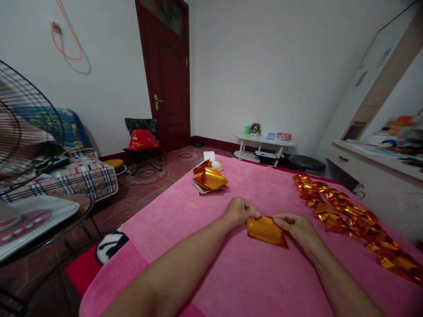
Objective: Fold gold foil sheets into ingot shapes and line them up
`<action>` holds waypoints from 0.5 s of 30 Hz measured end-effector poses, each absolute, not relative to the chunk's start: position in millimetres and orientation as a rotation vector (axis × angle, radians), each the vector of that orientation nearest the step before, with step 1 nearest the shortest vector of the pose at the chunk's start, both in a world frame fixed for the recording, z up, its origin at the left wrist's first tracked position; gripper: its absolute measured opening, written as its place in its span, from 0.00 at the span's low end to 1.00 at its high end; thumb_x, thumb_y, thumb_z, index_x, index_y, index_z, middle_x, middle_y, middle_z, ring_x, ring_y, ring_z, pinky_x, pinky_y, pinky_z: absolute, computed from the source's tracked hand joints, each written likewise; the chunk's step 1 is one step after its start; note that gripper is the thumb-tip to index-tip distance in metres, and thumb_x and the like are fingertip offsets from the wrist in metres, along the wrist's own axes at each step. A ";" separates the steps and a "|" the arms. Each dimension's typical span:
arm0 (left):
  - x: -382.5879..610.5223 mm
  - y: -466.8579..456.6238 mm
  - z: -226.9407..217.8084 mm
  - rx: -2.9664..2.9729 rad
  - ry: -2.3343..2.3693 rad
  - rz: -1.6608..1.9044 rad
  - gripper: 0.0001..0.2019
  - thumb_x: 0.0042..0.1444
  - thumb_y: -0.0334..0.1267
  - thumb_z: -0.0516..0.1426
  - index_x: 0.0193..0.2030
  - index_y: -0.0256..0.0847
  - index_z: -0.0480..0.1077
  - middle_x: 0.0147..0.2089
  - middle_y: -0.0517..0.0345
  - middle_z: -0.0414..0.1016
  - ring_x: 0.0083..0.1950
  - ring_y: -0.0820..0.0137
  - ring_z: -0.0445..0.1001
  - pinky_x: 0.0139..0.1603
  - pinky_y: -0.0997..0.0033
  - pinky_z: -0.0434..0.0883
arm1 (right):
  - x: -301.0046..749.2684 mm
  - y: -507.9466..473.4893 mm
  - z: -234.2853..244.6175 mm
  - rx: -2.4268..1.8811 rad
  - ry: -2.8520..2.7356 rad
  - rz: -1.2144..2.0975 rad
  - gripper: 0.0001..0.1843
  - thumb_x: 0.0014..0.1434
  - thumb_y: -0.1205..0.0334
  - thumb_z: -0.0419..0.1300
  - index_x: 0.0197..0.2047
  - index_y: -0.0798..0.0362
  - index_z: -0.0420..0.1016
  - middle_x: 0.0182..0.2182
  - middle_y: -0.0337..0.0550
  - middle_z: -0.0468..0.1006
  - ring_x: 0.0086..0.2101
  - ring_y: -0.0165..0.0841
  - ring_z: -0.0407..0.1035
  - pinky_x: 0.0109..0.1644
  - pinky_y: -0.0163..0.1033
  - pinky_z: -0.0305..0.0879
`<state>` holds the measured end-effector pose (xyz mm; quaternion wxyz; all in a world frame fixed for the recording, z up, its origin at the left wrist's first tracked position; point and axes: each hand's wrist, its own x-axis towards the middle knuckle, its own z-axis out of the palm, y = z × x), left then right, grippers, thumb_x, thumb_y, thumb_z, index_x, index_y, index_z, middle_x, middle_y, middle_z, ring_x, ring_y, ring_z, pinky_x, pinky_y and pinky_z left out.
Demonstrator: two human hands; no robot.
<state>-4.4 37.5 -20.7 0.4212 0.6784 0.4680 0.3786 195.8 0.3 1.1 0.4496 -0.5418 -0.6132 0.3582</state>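
Note:
Both my hands pinch one sheet of gold foil paper (266,230) over a pink cloth-covered surface (185,220). My left hand (238,210) grips its upper left edge with curled fingers. My right hand (295,225) holds the right edge, fingers closed on it. A stack of flat gold sheets (209,179) lies farther away to the left. A long row of folded gold pieces (346,215) runs along the right side of the cloth.
A white wad (217,165) and a small white box (209,155) sit behind the stack. A large fan (23,145) stands at the left, near a chair with a red bag (142,140). A white desk (373,167) borders the right; a low white table (264,144) stands by the far wall.

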 end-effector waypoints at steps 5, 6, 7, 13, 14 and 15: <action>-12.9 38.4 -15.7 1.781 1.383 0.907 0.22 0.36 0.54 0.65 0.27 0.34 0.77 0.23 0.58 0.74 0.23 0.75 0.65 0.22 0.78 0.59 | 197.7 0.1 1.5 -1.381 -1.497 0.905 0.13 0.39 0.54 0.67 0.24 0.56 0.79 0.24 0.47 0.80 0.26 0.37 0.72 0.30 0.37 0.66; -13.3 38.2 -15.5 1.788 1.421 0.895 0.22 0.36 0.55 0.65 0.26 0.34 0.77 0.23 0.58 0.73 0.22 0.76 0.65 0.22 0.78 0.58 | 198.0 0.0 1.0 -1.382 -1.496 0.900 0.13 0.39 0.54 0.67 0.24 0.56 0.79 0.24 0.47 0.80 0.26 0.37 0.72 0.30 0.37 0.66; -13.3 38.2 -15.5 1.798 1.443 0.889 0.22 0.36 0.54 0.65 0.26 0.34 0.77 0.22 0.58 0.73 0.22 0.76 0.65 0.22 0.78 0.58 | 198.4 0.0 0.4 -1.379 -1.498 0.899 0.13 0.39 0.54 0.67 0.24 0.56 0.79 0.24 0.47 0.80 0.26 0.37 0.72 0.30 0.37 0.66; -14.0 39.9 -20.0 1.893 1.396 0.880 0.15 0.44 0.49 0.63 0.28 0.37 0.77 0.26 0.59 0.75 0.25 0.75 0.69 0.24 0.78 0.59 | 201.1 -0.3 -0.7 -1.332 -1.506 0.904 0.15 0.39 0.51 0.67 0.24 0.56 0.78 0.24 0.47 0.79 0.26 0.37 0.72 0.31 0.38 0.67; -14.4 40.1 -20.3 1.901 1.393 0.872 0.14 0.45 0.48 0.62 0.28 0.38 0.78 0.26 0.60 0.75 0.25 0.75 0.69 0.24 0.78 0.59 | 201.4 -0.2 -0.6 -1.325 -1.501 0.916 0.15 0.39 0.51 0.67 0.24 0.56 0.78 0.23 0.46 0.79 0.26 0.37 0.72 0.31 0.38 0.66; -14.7 40.0 -20.2 1.910 1.397 0.865 0.14 0.45 0.48 0.62 0.28 0.38 0.77 0.26 0.60 0.75 0.25 0.75 0.69 0.24 0.78 0.59 | 201.5 -0.2 -0.5 -1.322 -1.492 0.929 0.15 0.39 0.51 0.67 0.24 0.56 0.78 0.23 0.46 0.79 0.26 0.37 0.72 0.31 0.38 0.66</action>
